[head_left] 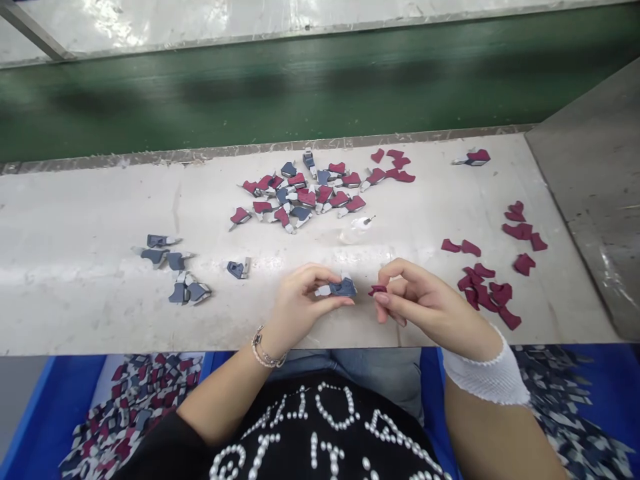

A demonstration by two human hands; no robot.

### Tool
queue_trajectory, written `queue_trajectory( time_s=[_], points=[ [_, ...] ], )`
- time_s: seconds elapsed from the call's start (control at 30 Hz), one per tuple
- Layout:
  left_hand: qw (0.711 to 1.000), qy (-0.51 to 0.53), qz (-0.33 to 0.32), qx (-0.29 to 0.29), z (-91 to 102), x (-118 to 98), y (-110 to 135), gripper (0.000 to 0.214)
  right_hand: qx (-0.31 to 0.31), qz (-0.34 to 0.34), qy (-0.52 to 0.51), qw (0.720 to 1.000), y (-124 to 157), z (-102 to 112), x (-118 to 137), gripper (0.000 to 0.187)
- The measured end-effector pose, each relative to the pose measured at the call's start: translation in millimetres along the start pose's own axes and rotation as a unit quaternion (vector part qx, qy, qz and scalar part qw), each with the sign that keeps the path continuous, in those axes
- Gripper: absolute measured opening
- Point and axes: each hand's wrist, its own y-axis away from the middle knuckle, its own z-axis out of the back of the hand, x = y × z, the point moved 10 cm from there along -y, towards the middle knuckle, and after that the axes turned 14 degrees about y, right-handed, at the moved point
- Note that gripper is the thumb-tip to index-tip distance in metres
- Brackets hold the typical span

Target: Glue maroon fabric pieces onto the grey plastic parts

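Note:
Between the thumb and fingers of my left hand (305,297) is a blue-grey plastic part (343,287) with a pale grey tab pointing left. My right hand (417,300) pinches a small dark red plastic piece (378,290) a short gap to the right of it. The two pieces do not touch. Loose dark red pieces (485,293) lie to the right of my right hand. Left of my left hand, a single blue-grey part (238,268) rests on the table, with several more blue-grey parts (185,290) further left.
A pile of joined red, blue and grey parts (300,197) lies beyond my hands on the white table (90,267). Near it is a small clear bottle (359,228). Blue bins of parts (40,407) stand below the front edge. A metal panel (595,180) bounds the right side.

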Motion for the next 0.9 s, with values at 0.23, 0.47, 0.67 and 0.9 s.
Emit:
queue_trajectory(
  time_s=[0.23,0.47,0.67,0.9],
  points=[
    [0.998,0.01,-0.061,-0.017,5.5,0.5,-0.1,0.03,0.001,0.002,-0.038,0.999,-8.4,-1.2,2.7,0.023],
    [0.984,-0.058,-0.17,-0.014,2.2,-19.4,1.3,0.025,-0.015,-0.009,-0.038,0.999,-11.3,-3.0,10.1,0.027],
    [0.969,-0.103,-0.225,-0.016,-0.6,-33.5,5.2,0.021,-0.032,-0.009,-0.036,0.999,-16.7,-6.0,9.3,0.02],
    [0.964,-0.106,-0.242,-0.001,-3.0,-36.1,7.9,0.023,-0.066,-0.026,0.023,0.997,-22.7,-2.3,5.4,0.016]
  ],
)
